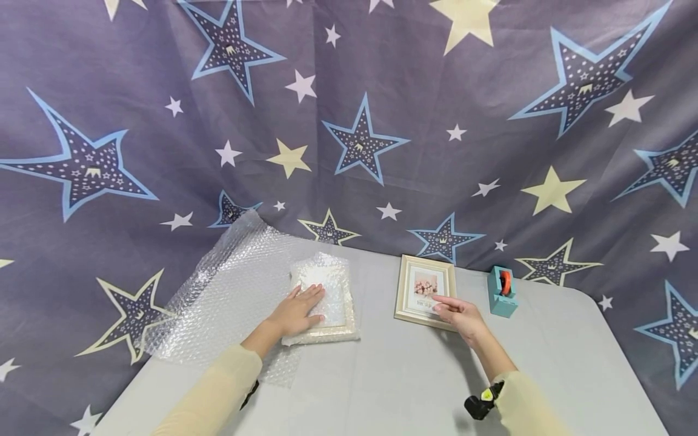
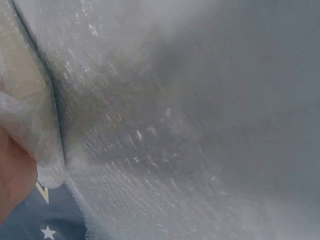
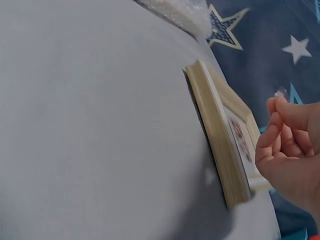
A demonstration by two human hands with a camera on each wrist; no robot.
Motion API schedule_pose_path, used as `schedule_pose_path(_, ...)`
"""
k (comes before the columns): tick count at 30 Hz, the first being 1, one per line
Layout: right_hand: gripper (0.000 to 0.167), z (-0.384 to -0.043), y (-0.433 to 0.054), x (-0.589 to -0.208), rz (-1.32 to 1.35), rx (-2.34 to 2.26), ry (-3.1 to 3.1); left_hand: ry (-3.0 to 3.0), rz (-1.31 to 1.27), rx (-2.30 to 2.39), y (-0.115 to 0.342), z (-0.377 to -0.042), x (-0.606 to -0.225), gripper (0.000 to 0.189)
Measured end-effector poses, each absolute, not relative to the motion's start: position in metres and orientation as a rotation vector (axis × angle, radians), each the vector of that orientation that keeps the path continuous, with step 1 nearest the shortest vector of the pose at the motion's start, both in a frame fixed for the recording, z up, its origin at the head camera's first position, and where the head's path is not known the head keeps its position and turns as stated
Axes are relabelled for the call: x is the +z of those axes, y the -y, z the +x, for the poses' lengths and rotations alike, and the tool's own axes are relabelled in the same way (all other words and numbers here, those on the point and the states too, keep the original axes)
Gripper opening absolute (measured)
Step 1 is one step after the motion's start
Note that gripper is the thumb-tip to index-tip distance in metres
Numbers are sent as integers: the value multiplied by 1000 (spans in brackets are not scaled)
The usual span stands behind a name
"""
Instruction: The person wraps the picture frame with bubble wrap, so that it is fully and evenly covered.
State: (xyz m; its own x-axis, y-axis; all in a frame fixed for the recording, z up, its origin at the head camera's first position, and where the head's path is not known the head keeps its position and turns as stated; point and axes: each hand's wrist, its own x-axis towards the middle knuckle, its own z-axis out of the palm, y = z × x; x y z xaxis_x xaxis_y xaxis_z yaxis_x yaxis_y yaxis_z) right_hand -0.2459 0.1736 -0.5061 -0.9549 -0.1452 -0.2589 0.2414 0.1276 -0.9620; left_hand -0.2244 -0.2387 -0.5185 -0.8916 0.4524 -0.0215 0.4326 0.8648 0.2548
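Note:
My left hand [image 1: 299,310] rests with spread fingers on a picture frame wrapped in bubble wrap [image 1: 334,297]. In the left wrist view, part of the left hand [image 2: 15,172] lies against the wrapped frame's edge. My right hand [image 1: 460,318] is raised over an unwrapped cream picture frame [image 1: 405,297] that holds a pink flower print. Between its thumb and forefinger, the right hand [image 3: 290,132] pinches a small clear piece of tape [image 3: 280,93], seen in the right wrist view. The other fingers of that hand are curled.
Loose bubble wrap [image 1: 218,303] spreads left of the wrapped frame and leans up against the star-patterned cloth [image 1: 349,72] behind. A teal tape dispenser [image 1: 502,297] with an orange roll stands at the back right of the pale table [image 1: 392,381].

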Motion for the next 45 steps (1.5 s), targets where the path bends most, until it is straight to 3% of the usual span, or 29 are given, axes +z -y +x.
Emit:
schedule_pose_path(13, 28, -253, -124, -511, 120, -1900, -2236, -2978, 770, 523, 241, -223, -521, 68)
schedule_pose_path(32, 22, -270, -54, -504, 182, -1778, -2265, -2967, 698, 377, 240, -226, -521, 65)
schedule_pose_path(45, 17, -286, -6, -493, 49, -1713, -2313, -2971, 707, 401, 239, -224, -522, 64)
